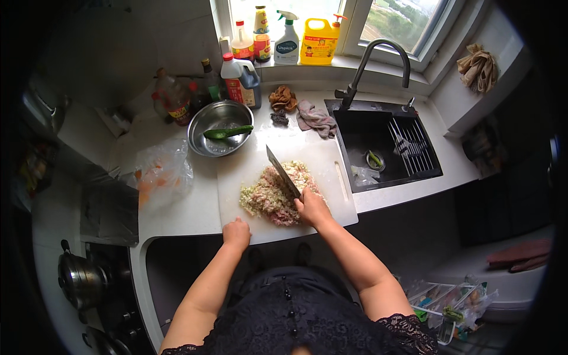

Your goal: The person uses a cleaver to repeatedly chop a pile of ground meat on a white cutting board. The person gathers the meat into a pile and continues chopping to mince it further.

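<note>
The right hand (312, 208) is closed tight around the handle of a big knife (282, 171). The blade points up and to the left, away from the person, and its edge sits on a pile of chopped meat (269, 198). The meat is pink mixed with pale bits, and it lies in the middle of a white cutting board (331, 163). The left hand (236, 232) is curled into a loose fist. It holds nothing and rests on the near edge of the board, just beside the meat. The board lies on the white tabletop (177, 216). Behind the board, to the left, stands a shiny metal bowl (207, 127) with a green cucumber (228, 132) in it. A clear plastic bag (161, 171) with something orange inside lies left of the board. Bottles (239, 83) stand behind the bowl near the window sill. A black sink (367, 133) is right of the board, with a dark tap (378, 56) bent over it. A pink rag (315, 118) lies between the bowl and the sink. A metal pot (80, 278) sits on the stove at the lower left, well apart from the hands.
</note>
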Available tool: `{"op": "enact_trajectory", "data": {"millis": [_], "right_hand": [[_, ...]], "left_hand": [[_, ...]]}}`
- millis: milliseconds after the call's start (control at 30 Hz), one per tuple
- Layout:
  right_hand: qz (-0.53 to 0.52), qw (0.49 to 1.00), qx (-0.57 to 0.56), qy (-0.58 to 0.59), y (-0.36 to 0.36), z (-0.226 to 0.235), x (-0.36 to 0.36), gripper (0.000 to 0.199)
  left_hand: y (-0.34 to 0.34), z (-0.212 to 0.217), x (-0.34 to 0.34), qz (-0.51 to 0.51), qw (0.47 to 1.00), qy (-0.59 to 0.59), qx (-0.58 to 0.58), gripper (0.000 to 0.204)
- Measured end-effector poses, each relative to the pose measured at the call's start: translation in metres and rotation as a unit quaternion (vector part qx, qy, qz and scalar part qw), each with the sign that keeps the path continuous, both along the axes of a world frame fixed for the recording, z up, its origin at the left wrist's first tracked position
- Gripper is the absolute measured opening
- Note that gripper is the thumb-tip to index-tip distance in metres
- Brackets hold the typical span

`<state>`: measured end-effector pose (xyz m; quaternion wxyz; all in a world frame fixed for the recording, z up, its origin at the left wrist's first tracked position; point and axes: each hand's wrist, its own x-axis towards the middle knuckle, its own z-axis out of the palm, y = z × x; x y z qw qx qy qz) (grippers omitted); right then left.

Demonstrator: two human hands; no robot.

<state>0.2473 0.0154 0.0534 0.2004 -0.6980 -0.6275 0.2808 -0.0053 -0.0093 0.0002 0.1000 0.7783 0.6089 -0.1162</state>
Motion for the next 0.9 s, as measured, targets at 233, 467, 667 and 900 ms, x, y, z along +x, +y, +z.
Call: {"op": "enact_trajectory", "data": {"millis": [233, 467, 667, 900], "right_hand": [[-0.023, 0.999, -0.024, -0.038, 0.004, -0.006, 0.006, 0.028], [-0.046, 0.996, -0.033, -0.062, 0.000, -0.004, 0.008, 0.030], [-0.052, 0.998, -0.028, -0.028, 0.007, 0.011, 0.018, 0.032], [-0.056, 0.998, -0.032, -0.019, 0.013, -0.005, 0.025, 0.030]], "left_hand": [[0.003, 0.001, 0.003, 0.006, 1.000, 0.012, -0.006, 0.028], [0.002, 0.003, 0.003, -0.001, 1.000, -0.007, -0.005, 0.028], [0.003, 0.006, 0.001, -0.007, 1.000, 0.001, -0.012, 0.029], [0.005, 0.001, -0.001, -0.007, 1.000, 0.004, -0.010, 0.028]]}}
